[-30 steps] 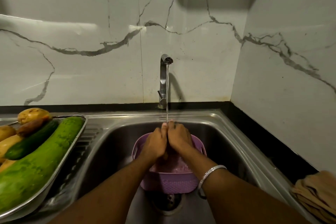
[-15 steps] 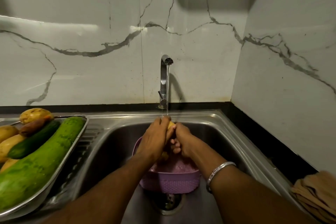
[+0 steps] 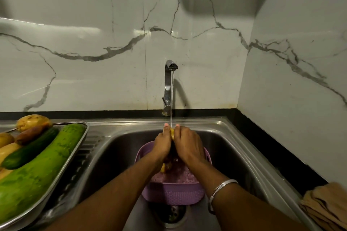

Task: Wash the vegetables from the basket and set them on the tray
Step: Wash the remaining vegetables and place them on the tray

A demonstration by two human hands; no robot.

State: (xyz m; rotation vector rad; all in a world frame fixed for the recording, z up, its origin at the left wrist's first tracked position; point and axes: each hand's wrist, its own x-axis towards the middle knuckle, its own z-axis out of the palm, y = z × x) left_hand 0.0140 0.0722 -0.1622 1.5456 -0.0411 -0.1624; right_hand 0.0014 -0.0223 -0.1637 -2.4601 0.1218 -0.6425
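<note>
Both hands, left hand (image 3: 163, 143) and right hand (image 3: 185, 144), clasp a yellow vegetable (image 3: 172, 133) above the basket (image 3: 172, 193); tray (image 3: 75, 153) lies left, left hand nearer.

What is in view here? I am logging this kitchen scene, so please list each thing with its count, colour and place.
tap: one, steel, behind the sink, water running.
sink: one, steel, centre.
basket: one, purple, in the sink below the hands.
vegetable: one, yellow, between the hands under the water; kind unclear.
tray: one, steel, on the drainboard at left.
gourd: one, light green, on the tray.
cucumber: one, dark green, on the tray.
potatoes: several, yellow-brown, far side of the tray.
cloth: one, tan, counter at right.
bangle: one, silver, right wrist.
left hand: grips the vegetable.
right hand: grips the vegetable.
</note>
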